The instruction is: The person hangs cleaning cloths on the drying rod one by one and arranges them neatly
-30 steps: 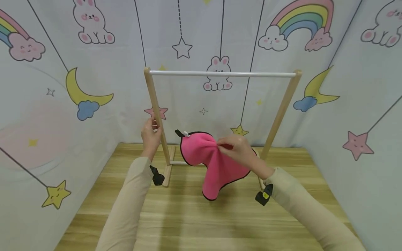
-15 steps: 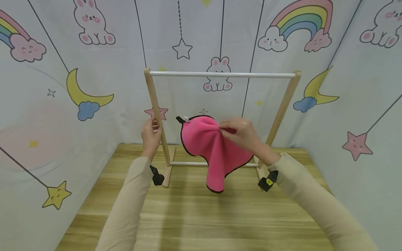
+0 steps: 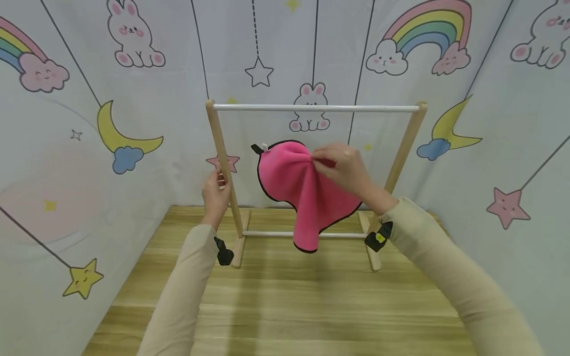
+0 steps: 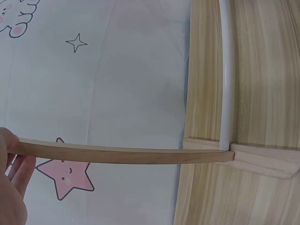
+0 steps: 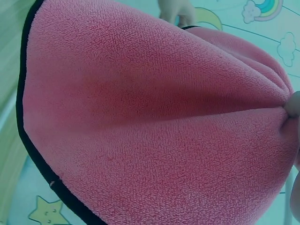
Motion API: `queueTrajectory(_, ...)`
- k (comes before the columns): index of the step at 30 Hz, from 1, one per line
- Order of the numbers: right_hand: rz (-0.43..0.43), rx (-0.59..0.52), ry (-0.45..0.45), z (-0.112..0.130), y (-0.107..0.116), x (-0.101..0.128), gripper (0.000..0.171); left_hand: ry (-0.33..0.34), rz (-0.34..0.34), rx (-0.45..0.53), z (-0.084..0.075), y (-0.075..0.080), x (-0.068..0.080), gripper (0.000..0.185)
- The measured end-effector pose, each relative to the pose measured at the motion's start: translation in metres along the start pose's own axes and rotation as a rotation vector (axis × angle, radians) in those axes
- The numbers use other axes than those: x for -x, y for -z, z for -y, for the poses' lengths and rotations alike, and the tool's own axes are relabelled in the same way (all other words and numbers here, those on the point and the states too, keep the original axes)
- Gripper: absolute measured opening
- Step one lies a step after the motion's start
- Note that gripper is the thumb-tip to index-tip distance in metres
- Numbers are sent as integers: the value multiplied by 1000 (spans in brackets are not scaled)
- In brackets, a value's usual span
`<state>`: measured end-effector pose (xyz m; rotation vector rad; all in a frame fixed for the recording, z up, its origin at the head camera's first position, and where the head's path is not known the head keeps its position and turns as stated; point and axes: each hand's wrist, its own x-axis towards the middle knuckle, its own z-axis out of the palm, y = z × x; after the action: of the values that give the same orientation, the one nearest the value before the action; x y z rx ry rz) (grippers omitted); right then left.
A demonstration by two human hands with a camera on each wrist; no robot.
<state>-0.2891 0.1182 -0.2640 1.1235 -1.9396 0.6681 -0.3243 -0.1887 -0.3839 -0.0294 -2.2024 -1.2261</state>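
Note:
A pink plush towel (image 3: pixel 285 173) with black edging hangs in folds from my right hand (image 3: pixel 343 165), which pinches it near its middle. A black loop and a small white tag show at its upper left corner. In the right wrist view the towel (image 5: pixel 140 108) fills most of the picture, gathered toward the fingertips at the right edge. My left hand (image 3: pixel 215 195) grips the left wooden post of a small rack. The left wrist view shows this post (image 4: pixel 117 154) between thumb and fingers. The towel hangs below the rack's white top bar (image 3: pixel 267 107), overlapping the lower bar's height.
The rack's right post (image 3: pixel 405 143) stands behind my right forearm. A white lower bar (image 3: pixel 267 234) joins the wooden feet (image 3: pixel 374 254). Beneath is a wood-grain table (image 3: pixel 285 301). Printed cloth walls (image 3: pixel 178 148) with rabbits, stars and moons enclose the back and sides.
My right hand has risen, lifting the pinched towel from low between the posts to nearer the top bar. The left hand has kept its grip on the post.

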Motion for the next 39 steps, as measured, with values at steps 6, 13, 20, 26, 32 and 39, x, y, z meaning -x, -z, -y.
queueTrajectory(6, -47, 22, 31, -3, 9, -17, 12, -2, -5, -1, 0, 0, 1, 34)
queueTrajectory(13, -88, 68, 54, -6, 19, -33, 12, -14, -1, 17, -2, 0, 1, 35)
queueTrajectory(20, -112, 120, 45, -7, 27, -49, 14, -4, -3, 13, -2, 0, 0, 34)
queueTrajectory(26, -139, 171, 93, -7, 33, -62, 15, 7, -11, 3, -1, -1, -1, 33)
queueTrajectory(32, -251, 228, 120, -8, 36, -77, 18, 4, -22, -4, 1, -1, 0, 31)
queueTrajectory(39, -451, 194, 51, -7, 35, -89, 19, -5, -16, 5, 1, -2, 1, 35)
